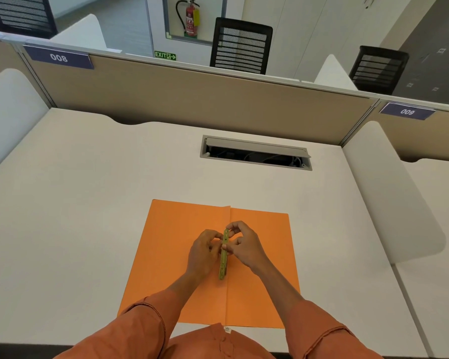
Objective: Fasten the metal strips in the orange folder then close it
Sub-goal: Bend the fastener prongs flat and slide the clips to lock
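An orange folder [171, 255] lies open and flat on the white desk, its centre crease running away from me. A brass-coloured metal fastener strip [223, 263] lies along that crease. My left hand [204, 252] pinches the strip from the left near its middle. My right hand [244, 246] holds it from the right, with thumb and forefinger curled over the strip's far end. Parts of the strip are hidden under my fingers.
A grey cable hatch [255, 152] stands open at the back of the desk [75, 203]. A beige partition [192, 97] closes the far side, and white dividers [389, 193] flank the desk. Black mesh chairs [240, 46] stand beyond.
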### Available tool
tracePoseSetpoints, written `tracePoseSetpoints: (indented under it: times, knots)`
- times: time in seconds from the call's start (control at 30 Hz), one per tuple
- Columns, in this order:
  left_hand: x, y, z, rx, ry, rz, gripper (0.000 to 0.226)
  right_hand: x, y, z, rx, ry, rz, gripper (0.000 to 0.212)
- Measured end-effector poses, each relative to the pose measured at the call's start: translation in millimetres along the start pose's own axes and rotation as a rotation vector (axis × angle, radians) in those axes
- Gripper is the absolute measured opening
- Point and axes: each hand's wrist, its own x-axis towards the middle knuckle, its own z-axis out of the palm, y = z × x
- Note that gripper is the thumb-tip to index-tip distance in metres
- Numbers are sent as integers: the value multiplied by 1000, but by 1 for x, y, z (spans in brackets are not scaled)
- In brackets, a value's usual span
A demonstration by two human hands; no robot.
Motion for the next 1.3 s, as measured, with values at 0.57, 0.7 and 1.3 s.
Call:
tracePoseSetpoints:
  times: [0.57,0.7,1.3]
  knots:
    - [-36,-24,-21,310,-41,238,28,9,3,12,-111,8,89,43]
    - [-52,-26,-20,403,-93,345,36,11,3,17,-157,15,94,43]
    - [-62,-29,-5,542,-268,396,38,14,12,16,-324,26,59,51]
